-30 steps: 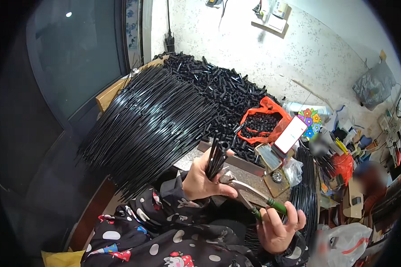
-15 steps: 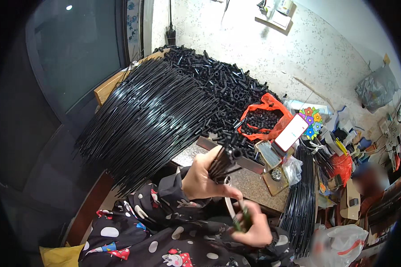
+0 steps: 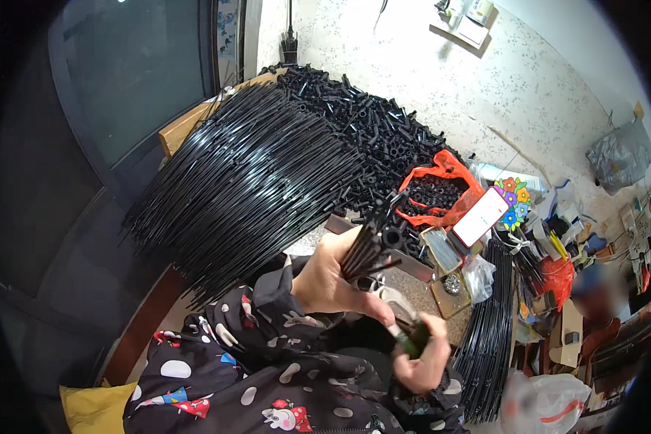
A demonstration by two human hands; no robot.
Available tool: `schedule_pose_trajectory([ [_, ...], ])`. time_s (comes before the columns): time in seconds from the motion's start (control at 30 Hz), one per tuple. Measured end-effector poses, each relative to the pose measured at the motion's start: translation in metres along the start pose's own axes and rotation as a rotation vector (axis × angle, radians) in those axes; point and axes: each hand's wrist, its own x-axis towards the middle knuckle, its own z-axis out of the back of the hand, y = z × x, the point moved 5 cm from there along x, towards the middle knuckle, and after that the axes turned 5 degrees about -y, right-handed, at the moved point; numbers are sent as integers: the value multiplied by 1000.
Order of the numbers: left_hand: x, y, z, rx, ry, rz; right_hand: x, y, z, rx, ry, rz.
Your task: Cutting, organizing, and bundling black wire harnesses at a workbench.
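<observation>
My left hand (image 3: 331,278) is wrapped around a bundle of thin black rods (image 3: 362,249), whose ends fan out above the fist. A short black tube (image 3: 393,237) with an open round end shows at the top of this bundle. In my right hand (image 3: 425,362) is a small green-handled tool (image 3: 414,337) with a pale curved metal part, blurred by motion. The curved part reaches up beside the left thumb, just below the bundle. Whether it touches a rod I cannot make out.
A large stack of long black rods (image 3: 239,181) covers the table's left. Behind it are heaped short black tubes (image 3: 369,116). A red bag (image 3: 452,163) of small black parts, a phone (image 3: 480,217) and another rod bundle (image 3: 484,340) lie to the right.
My right hand has moved slightly up and right with the green-handled tool, whose curved part now leans differently. My left hand keeps its hold on the rods. The whole view has shifted a little.
</observation>
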Motion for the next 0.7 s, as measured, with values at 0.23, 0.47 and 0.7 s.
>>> schedule_pose_trajectory([
  [0.23, 4, -8, -4, -209, 23, -37, -60, 17, -36, 1710, 986, -1111],
  [0.47, 3, -3, 6, 8, 7, -16, 8, 12, 10, -81, 13, 50],
  [0.7, 2, 10, 2, -118, 243, 151, -55, 13, -39, 1549, 980, -1228],
])
